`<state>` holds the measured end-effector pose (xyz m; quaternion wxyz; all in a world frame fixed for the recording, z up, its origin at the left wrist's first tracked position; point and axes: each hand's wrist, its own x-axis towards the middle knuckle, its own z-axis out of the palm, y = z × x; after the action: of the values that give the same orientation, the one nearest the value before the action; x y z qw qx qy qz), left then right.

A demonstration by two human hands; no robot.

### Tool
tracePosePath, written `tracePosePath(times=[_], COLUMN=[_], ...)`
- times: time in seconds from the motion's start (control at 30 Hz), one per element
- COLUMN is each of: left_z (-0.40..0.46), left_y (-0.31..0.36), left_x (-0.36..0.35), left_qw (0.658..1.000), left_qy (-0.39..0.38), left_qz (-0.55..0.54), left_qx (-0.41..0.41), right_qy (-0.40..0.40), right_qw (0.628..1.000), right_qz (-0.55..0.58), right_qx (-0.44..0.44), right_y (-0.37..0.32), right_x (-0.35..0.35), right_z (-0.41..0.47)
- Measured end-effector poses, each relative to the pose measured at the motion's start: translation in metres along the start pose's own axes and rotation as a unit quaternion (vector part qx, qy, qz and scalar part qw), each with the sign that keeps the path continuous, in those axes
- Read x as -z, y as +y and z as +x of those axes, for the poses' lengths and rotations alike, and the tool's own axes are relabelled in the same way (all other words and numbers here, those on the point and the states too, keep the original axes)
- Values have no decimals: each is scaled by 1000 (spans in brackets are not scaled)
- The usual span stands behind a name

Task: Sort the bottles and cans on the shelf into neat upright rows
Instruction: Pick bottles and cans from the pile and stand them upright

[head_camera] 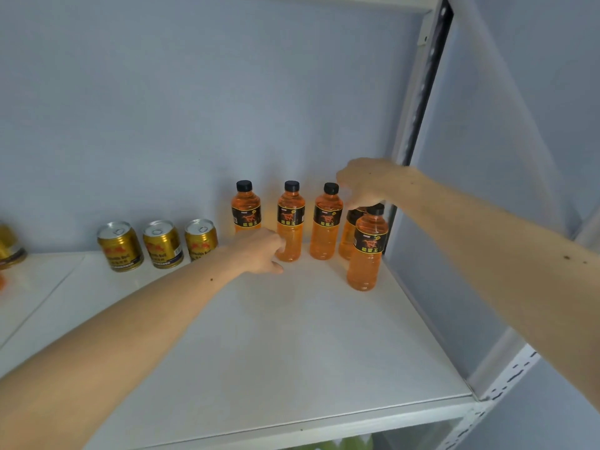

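Note:
Three gold cans [120, 246] [162, 244] [201, 238] stand upright along the back wall. To their right stand several orange bottles with black caps: one [246, 206], a second [290, 222], a third [326, 222], and a fourth [349, 237] in the back right corner. A fifth bottle [368, 248] stands just in front of the fourth. My left hand [259, 251] hides the first bottle's base, its curled fingers and thumb against the second bottle's lower left side. My right hand [367, 183] comes down over the fourth bottle's top and hides its cap.
The white shelf board [259, 336] stretches bare from the bottles to its front edge. A metal upright [418, 92] and side panel close off the right. Another gold can [8, 245] sits cut off at the far left.

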<state>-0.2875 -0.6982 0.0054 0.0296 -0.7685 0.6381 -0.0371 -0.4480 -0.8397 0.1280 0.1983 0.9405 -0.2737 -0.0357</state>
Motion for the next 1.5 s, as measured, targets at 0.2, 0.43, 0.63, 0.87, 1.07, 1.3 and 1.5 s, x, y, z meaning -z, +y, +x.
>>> tracePosePath(times=[0.2, 0.43, 0.63, 0.87, 1.07, 1.3, 1.5], left_z=[-49, -154, -255, -354, -391, -386, -368], left_y=[-49, -141, -223, -312, -356, -377, -378], left_x=[4, -8, -15, -18, -37, -58, -65], left_qw=[999, 990, 983, 977, 973, 970, 957], left_qy=[3, -17, -31, -34, -53, -53, -69], left_qz=[-1, 5, 6, 15, 11, -27, -72], left_qx=[45, 141, 182, 209, 225, 234, 271], right_qy=[92, 88, 91, 77, 81, 135, 175], right_qw=[992, 979, 971, 967, 963, 950, 940], right_qz=[-30, -5, 33, 66, 66, 76, 97], right_qx=[86, 182, 218, 233, 250, 271, 276], right_y=[-85, -217, -333, -448, -508, -535, -547], right_x=[31, 63, 99, 126, 144, 165, 170], right_z=[22, 46, 64, 82, 92, 117, 146])
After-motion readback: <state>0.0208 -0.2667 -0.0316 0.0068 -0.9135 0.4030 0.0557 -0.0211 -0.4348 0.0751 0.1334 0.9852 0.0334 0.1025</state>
